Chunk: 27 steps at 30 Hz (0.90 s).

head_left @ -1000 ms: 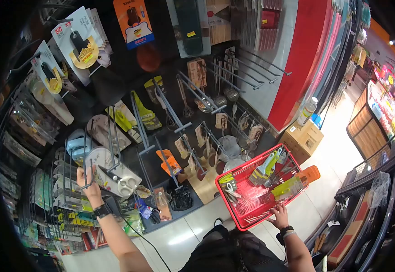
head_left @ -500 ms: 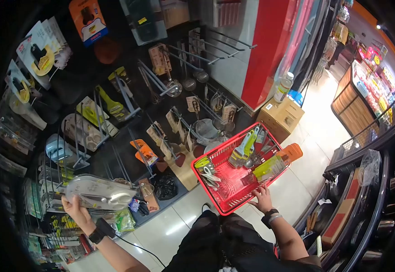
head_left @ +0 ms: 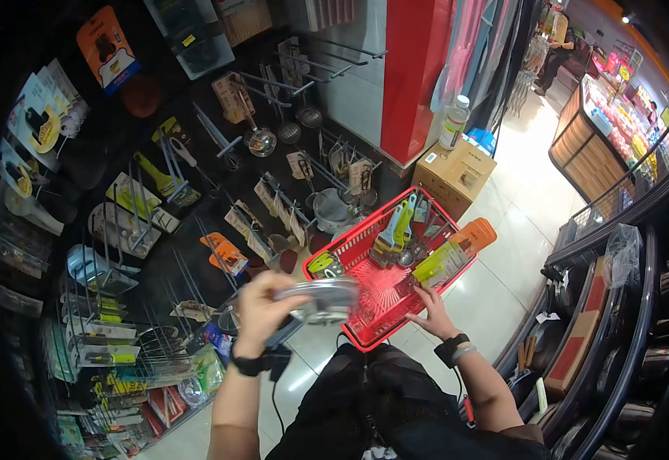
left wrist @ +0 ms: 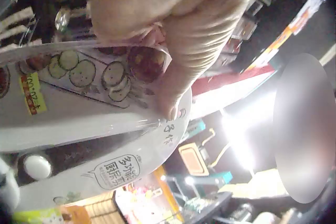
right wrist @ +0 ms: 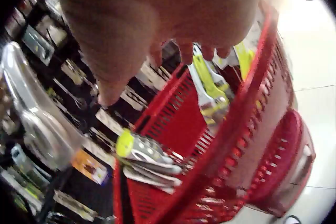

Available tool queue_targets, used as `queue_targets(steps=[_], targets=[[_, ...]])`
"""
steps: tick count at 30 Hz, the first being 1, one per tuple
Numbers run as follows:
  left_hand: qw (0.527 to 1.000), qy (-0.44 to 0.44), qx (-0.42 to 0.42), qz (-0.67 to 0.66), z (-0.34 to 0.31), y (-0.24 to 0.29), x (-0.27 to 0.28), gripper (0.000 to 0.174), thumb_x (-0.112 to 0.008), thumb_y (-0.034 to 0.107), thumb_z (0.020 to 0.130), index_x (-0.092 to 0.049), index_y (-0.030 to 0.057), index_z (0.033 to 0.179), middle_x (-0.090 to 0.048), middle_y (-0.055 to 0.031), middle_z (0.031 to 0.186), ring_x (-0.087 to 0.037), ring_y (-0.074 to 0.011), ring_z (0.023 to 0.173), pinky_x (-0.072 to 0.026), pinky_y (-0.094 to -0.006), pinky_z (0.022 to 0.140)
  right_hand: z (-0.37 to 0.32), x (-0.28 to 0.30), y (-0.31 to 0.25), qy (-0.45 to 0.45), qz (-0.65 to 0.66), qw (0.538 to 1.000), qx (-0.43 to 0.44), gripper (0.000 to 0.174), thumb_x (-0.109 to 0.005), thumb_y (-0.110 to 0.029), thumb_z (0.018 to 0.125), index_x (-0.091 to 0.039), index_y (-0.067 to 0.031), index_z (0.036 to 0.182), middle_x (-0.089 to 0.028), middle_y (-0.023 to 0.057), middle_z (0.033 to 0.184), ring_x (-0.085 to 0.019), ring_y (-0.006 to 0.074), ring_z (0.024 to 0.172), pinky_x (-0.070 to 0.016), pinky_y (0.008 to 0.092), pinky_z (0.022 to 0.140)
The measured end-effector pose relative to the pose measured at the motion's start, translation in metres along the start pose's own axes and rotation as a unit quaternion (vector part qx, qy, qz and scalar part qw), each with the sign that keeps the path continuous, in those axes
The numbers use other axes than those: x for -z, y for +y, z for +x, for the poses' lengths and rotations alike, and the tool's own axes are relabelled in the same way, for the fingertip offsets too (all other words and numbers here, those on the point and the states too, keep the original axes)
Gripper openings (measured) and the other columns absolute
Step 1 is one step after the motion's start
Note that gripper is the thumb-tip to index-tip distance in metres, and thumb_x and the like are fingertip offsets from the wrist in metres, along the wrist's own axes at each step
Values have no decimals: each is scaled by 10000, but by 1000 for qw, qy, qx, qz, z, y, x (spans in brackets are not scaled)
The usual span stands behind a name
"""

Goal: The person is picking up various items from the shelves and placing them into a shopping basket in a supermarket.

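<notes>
My left hand (head_left: pixel 261 314) pinches the end of a clear blister pack of kitchen scissors (head_left: pixel 327 299), thumb pressing on its printed card in the left wrist view. The pack (left wrist: pixel 63 124) has sliced vegetables drawn on it and a yellow price sticker. It hangs level near the left side of a red shopping basket (head_left: pixel 380 287). Over the basket's near right rim lies my right hand (head_left: pixel 436 316), its fingers loosely spread and grasping nothing. Inside the basket are green-handled utensils (head_left: pixel 397 234), a grey-and-green packaged item (head_left: pixel 325 265) and yellow-green packs with orange tops (head_left: pixel 469 238).
Wire hooks with hanging ladles (head_left: pixel 260 142), strainers and packaged tools fill the dark rack on the left. Behind the basket a cardboard box (head_left: pixel 457 172) carries a bottle (head_left: pixel 454 123). Shelves of pans (head_left: pixel 580 330) stand at right; a person (head_left: pixel 555 50) is far off.
My left hand has taken the scissors pack off the rack and brought it rightward to the basket. The right hand has stayed at the basket's rim while the view shifted.
</notes>
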<state>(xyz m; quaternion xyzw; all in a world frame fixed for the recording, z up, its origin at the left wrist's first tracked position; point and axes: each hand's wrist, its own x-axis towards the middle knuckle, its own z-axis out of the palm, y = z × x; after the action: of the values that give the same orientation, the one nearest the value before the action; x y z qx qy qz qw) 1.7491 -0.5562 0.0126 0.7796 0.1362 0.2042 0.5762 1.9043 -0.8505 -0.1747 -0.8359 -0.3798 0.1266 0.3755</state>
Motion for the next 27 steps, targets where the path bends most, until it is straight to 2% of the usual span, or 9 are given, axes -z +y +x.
queue_targets(steps=[5, 6, 7, 11, 13, 14, 17, 21, 27], targets=[[984, -178, -7, -1, 41, -39, -90, 156, -725, 69, 708, -597, 2, 769, -581, -16, 670, -529, -66, 635, -421, -239, 576, 34, 74, -82, -4, 120, 988, 94, 829, -759, -291, 679, -323, -59, 1344, -355, 156, 1353, -339, 306, 1258, -287, 391, 1043], [980, -196, -18, 15, 47, -45, -102, 153, -718, 64, 710, -589, 1, 764, -581, -20, 671, -530, -67, 638, -422, -242, 578, 40, 84, -97, 12, 113, 986, 121, 738, -754, -241, 682, -394, -42, 1295, -466, 162, 1267, -465, 302, 1159, -377, 366, 969], [976, -214, -29, 30, 52, -50, -112, 149, -711, 58, 712, -582, 0, 760, -582, -24, 672, -532, -69, 640, -422, -246, 580, 44, 86, -96, 15, 111, 987, 118, 738, -754, -241, 682, -394, -42, 1295, -466, 162, 1267, -465, 302, 1159, -377, 366, 969], [963, -268, -17, -18, 67, -73, -139, 153, -699, 63, 719, -588, -6, 800, -592, -48, 726, -555, -81, 672, -442, -247, 604, 57, 82, -90, -21, 95, 995, 33, 317, -665, -141, 741, -584, -32, 1027, -624, 183, 826, -622, 324, 749, -486, 365, 646], [967, -251, -37, 8, 75, -84, -143, 194, -697, 78, 725, -598, -9, 868, -617, -71, 803, -599, -128, 766, -469, -267, 691, 62, 60, -62, 10, 2, 1000, 25, 169, -619, -134, 770, -607, -40, 910, -606, 192, 775, -601, 345, 710, -477, 392, 611], [969, -196, -124, 83, 79, -82, -137, 257, -697, 100, 729, -600, -3, 944, -624, -99, 928, -604, -180, 896, -462, -293, 795, 63, 49, -52, 31, 6, 999, 7, 121, -618, -143, 768, -600, -35, 821, -586, 206, 721, -582, 368, 673, -467, 421, 589], [992, -74, -76, 68, 75, -80, -113, 350, -698, 163, 735, -573, 16, 1027, -609, -134, 989, -587, -254, 951, -449, -325, 813, 67, 29, -33, 80, -44, 995, -44, 144, -642, -163, 766, -623, -24, 799, -562, 219, 644, -578, 376, 625, -456, 410, 547], [993, -38, 106, -26, 47, -91, -62, 242, -636, 126, 817, -576, 8, 1021, -629, -77, 949, -593, -112, 889, -458, -249, 774, 81, 6, -3, 97, -78, 990, -66, 129, -634, -143, 747, -593, -21, 746, -562, 224, 645, -572, 400, 634, -460, 457, 569], [984, 85, 150, 38, -20, -133, -8, 148, -626, 108, 822, -615, -1, 922, -645, -60, 794, -608, -98, 741, -476, -236, 664, 102, -10, 2, 24, -85, 995, -46, 134, -644, -146, 729, -598, -21, 720, -582, 221, 678, -581, 393, 675, -465, 471, 604]])
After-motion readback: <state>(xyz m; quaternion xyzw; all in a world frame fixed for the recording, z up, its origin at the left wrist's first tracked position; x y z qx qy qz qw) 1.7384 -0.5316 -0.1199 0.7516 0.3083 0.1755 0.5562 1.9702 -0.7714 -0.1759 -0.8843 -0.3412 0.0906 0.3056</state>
